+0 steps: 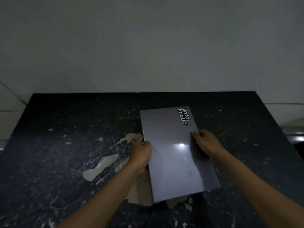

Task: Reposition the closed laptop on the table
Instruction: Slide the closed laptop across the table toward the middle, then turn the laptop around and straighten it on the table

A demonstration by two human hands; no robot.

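A closed grey laptop [171,145] with a white "Infor matic" sticker near its far corner lies lengthwise on the dark table [65,145], right of centre. My left hand [142,153] grips its left long edge, thumb on the lid. My right hand [204,143] grips its right long edge, fingers curled over the lid. I cannot tell whether the laptop rests flat or is slightly lifted. A bright light reflection shines on the lid between my hands.
The table's black surface is worn, with pale patches where the coating has peeled [105,163] beside and under the laptop. A plain wall [148,46] stands directly behind the table's far edge. Both side edges of the table are in view.
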